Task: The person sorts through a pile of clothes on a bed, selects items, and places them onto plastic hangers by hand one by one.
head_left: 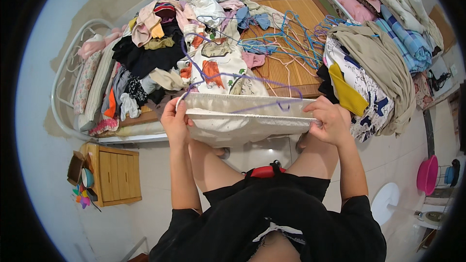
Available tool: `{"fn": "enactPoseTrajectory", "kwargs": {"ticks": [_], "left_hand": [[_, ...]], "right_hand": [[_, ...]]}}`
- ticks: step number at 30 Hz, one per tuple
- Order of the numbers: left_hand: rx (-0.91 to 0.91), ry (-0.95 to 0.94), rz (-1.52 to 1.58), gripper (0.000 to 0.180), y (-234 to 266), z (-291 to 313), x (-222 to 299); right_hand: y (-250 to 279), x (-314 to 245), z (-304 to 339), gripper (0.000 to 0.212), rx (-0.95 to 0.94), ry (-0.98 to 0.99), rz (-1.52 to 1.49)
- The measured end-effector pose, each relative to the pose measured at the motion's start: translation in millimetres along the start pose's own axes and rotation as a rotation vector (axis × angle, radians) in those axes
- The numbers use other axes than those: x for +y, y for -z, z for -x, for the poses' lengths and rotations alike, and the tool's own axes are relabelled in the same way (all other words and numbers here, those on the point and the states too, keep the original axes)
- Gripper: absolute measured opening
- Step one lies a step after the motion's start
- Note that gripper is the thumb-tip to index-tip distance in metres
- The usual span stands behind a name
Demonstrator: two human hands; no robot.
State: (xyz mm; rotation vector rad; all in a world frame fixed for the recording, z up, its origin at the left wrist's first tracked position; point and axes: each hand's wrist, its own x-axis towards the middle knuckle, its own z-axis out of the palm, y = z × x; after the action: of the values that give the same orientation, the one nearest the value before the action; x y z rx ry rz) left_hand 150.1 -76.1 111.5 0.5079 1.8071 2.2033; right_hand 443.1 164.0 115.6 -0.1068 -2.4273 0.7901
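A cream cloth garment (228, 128) is stretched sideways between my two hands, its wide opening facing up. I cannot tell what kind of garment it is. My left hand (175, 119) pinches the left end of the opening's edge. At the right end, the fingers of my right hand (329, 120) are closed on the same edge. A purple clothes hanger (252, 76) lies across the opening, and part of it dips behind the near edge. One bent end of it reaches close to my left fingers; whether they touch it is unclear. Beyond is a white printed garment (225, 70).
The bed holds a clothes heap (150, 48), a bamboo mat (286, 14) and several tangled blue hangers (291, 39). Draped clothes (369, 77) hang over its right side. A wooden cabinet (116, 174) stands left, a pink basin (427, 174) and white round stool (385, 204) right.
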Motion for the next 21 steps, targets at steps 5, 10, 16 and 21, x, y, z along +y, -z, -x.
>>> {"fn": "enactPoseTrajectory", "kwargs": {"ticks": [5,10,16,21], "left_hand": [[-0.021,0.021,-0.02,0.012,2.6,-0.1,-0.7],[-0.095,0.018,-0.11,0.013,-0.3,11.4,-5.1],[-0.215,0.149,-0.019,0.015,-32.3,29.3,-7.1],[-0.266,0.346,0.008,0.018,-36.1,29.5,-6.3]], "right_hand": [[0.1,1.9,0.4,0.012,0.054,-0.084,-0.102],[6.0,6.8,-0.6,0.014,0.107,-0.094,-0.073],[12.0,-36.2,-22.8,0.04,0.402,-0.039,-0.151],[11.7,-23.4,-11.6,0.034,0.032,-0.392,-0.195]]}}
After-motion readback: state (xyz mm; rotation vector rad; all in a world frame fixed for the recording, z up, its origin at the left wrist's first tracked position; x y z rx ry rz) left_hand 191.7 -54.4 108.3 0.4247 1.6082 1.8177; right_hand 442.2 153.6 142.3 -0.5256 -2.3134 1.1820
